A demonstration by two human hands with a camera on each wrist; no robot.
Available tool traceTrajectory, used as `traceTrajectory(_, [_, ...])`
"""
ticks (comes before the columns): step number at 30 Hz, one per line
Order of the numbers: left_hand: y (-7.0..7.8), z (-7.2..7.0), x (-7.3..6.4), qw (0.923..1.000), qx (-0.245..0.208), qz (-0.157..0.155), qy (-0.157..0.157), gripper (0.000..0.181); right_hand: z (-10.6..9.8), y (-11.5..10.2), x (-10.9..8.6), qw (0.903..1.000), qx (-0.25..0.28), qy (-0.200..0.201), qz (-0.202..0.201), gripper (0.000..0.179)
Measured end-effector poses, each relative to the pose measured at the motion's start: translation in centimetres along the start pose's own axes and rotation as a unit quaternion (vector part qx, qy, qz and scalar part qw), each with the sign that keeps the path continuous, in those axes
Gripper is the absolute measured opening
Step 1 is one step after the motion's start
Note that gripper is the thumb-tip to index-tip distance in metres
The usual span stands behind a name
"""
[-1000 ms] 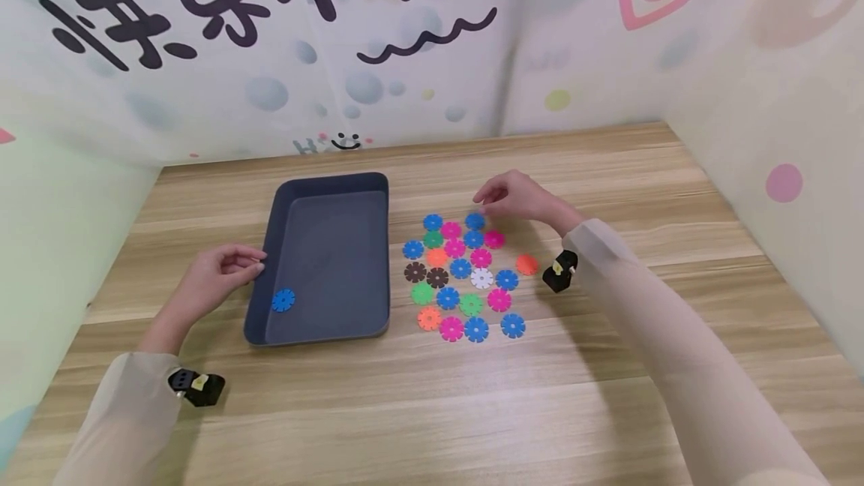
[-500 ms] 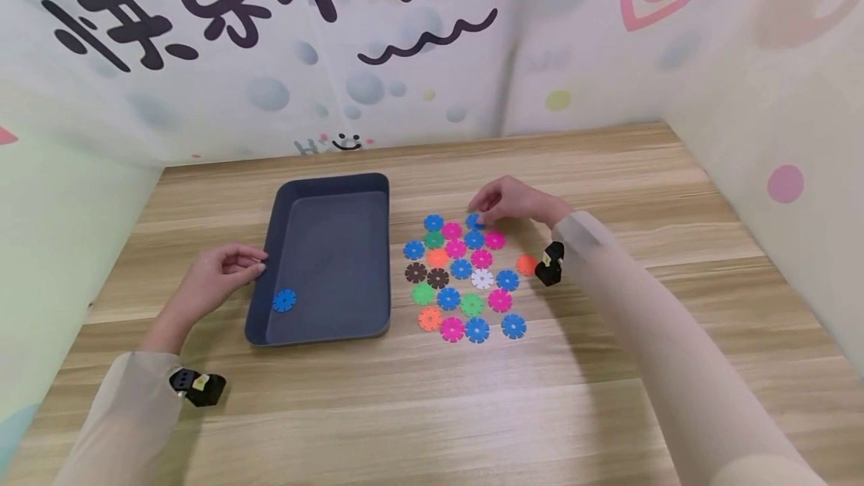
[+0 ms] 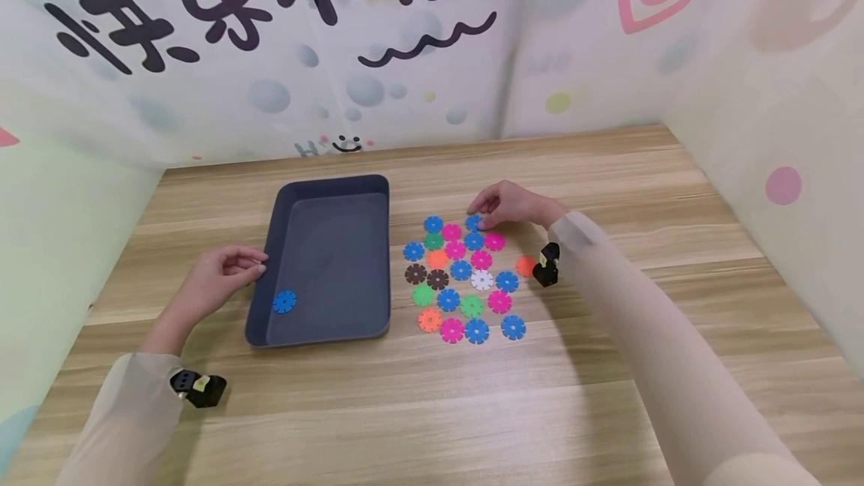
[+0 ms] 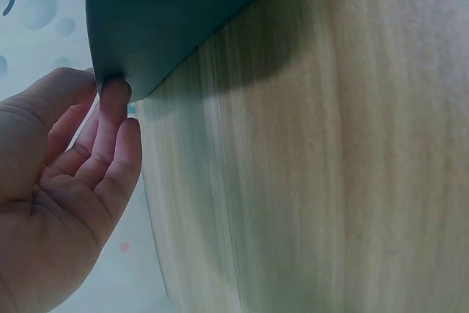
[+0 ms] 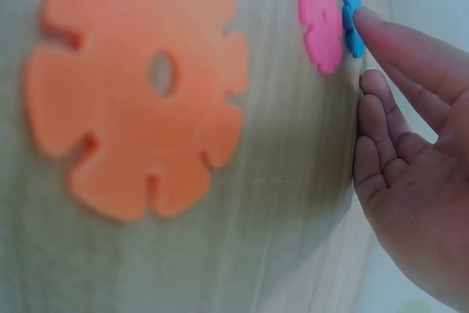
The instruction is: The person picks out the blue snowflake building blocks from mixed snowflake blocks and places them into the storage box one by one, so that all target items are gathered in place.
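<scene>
- I have the left hand (image 3: 216, 282) pinching the left wall of the dark tray (image 3: 337, 261), with the thumb against the fingers.
- I have the right hand (image 3: 511, 202) at the far blue disc (image 3: 471, 222); its fingers are partly bent and the thumb tip is over the disc's edge, but if it grips, I cannot tell.
- This disc is on the worktop (image 3: 405, 411), to the right of the tray, among many coloured discs (image 3: 460, 270).
- Inside the tray I see another blue disc (image 3: 284, 301), near the left wall.
</scene>
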State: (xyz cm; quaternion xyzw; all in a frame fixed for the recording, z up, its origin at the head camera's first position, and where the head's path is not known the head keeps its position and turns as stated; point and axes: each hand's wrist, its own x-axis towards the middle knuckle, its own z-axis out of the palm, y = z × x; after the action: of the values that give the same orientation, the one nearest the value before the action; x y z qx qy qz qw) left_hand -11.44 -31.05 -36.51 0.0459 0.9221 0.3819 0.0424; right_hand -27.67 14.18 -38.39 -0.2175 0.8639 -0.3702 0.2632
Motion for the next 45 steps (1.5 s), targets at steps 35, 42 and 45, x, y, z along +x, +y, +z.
traceTrajectory(35, [0.23,0.16,-0.14,1.0000,0.002,0.002,0.004,0.028,0.36,-0.24,-0.27,0.9996,0.009,0.018,-0.020,0.024])
traceTrajectory(42, [0.51,-0.02,-0.24,0.9999,0.011,-0.008,-0.001,0.029,0.10,0.10,0.04,0.9992,0.025,0.025,-0.017,0.021])
traceTrajectory(45, [0.44,-0.10,-0.28,0.9999,0.006,-0.009,-0.003,0.029,-0.06,0.08,0.14,0.9991,0.027,0.024,-0.020,0.020])
